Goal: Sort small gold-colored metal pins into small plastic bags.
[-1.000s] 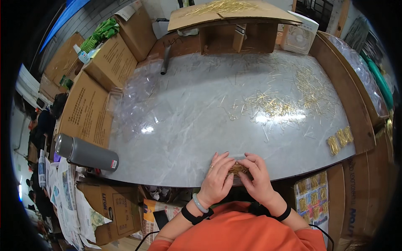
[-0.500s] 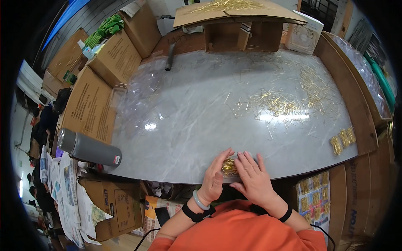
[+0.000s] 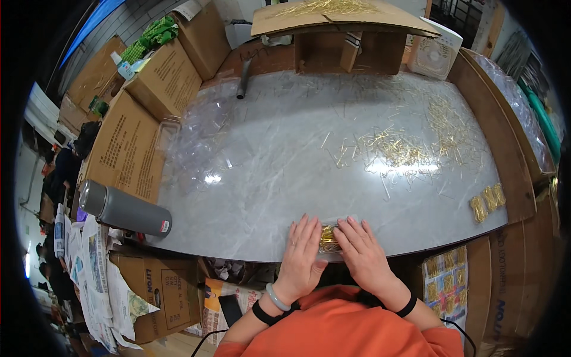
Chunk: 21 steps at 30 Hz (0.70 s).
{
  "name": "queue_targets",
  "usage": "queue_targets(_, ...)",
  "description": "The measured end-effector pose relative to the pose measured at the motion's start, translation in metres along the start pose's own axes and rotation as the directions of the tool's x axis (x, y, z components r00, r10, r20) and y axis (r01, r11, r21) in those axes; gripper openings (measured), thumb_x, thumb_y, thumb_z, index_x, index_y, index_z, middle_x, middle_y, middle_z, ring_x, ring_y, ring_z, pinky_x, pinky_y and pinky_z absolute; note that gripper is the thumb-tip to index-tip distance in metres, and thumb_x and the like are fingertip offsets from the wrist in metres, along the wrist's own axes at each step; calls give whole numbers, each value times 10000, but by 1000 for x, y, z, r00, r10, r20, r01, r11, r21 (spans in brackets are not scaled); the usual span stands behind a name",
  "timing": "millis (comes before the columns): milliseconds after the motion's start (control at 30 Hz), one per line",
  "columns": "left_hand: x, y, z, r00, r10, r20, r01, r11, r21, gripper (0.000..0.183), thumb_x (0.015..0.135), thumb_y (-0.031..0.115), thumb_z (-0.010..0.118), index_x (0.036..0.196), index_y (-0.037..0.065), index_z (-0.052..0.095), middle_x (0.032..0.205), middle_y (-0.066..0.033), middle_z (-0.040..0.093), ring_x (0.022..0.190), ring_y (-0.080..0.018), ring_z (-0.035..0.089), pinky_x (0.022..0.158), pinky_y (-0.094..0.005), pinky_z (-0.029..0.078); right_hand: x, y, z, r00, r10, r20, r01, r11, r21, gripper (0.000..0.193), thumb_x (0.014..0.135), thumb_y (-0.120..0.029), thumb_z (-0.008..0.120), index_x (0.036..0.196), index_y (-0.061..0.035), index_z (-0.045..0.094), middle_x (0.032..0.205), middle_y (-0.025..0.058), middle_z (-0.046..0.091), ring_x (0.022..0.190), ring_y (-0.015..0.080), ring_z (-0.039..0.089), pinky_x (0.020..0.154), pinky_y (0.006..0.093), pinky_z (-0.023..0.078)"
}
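Note:
A small bundle of gold wire hooks (image 3: 328, 239) lies at the table's near edge, between my two hands. What looks like clear plastic shows around it, partly hidden under my fingers. My left hand (image 3: 302, 253) lies flat at the bundle's left side, fingers stretched forward and held close together. From the right, my right hand (image 3: 364, 250) rests flat with its fingertips over the bundle's right end. Neither hand is wrapped around anything. Farther off on the right half of the table, loose gold wire hooks (image 3: 395, 149) are scattered in a heap.
Several tied gold bundles (image 3: 488, 202) sit at the table's right edge. A grey flask (image 3: 125, 208) lies at the left near edge. Clear plastic pieces (image 3: 199, 137) spread over the left side. Cardboard boxes (image 3: 128, 146) wall the left; a cardboard shelf (image 3: 345, 27) stands at the back.
My left hand has turned from on edge to palm down and shifted slightly left, its fingers now flat. My right hand stays nearly in place at the bundle.

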<state>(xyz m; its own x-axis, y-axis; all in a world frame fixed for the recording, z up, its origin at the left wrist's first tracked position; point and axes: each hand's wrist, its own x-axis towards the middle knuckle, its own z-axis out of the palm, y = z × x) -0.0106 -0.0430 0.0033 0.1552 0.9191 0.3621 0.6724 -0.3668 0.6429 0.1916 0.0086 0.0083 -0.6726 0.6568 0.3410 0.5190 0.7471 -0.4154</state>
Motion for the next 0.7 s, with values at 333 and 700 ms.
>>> queue_targets(333, -9, 11, 16, 999, -31, 34, 18, 947, 322, 844, 1048, 587, 401, 1544, -92, 329, 1625, -274, 300, 1512, -477, 260, 1227, -608, 186, -13, -5, -5, 986, 158, -43, -156, 987, 44, 751, 943, -249, 683, 1561, -6, 332, 1572, 207, 434, 1503, 438, 322, 1213, 673, 123)
queue_targets(700, 14, 26, 28, 992, 116, 44, -124, 939, 322, 587, 937, 240, 668, 1449, -3, 518, 1519, -186, 482, 1456, -390, 401, 1207, -611, 239, 54, 38, -63, 995, 101, 5, -101, 985, 142, 580, 986, -138, 616, 1493, 36, 397, 1499, 307, 441, 1359, 485, 457, 1136, 485, 406)
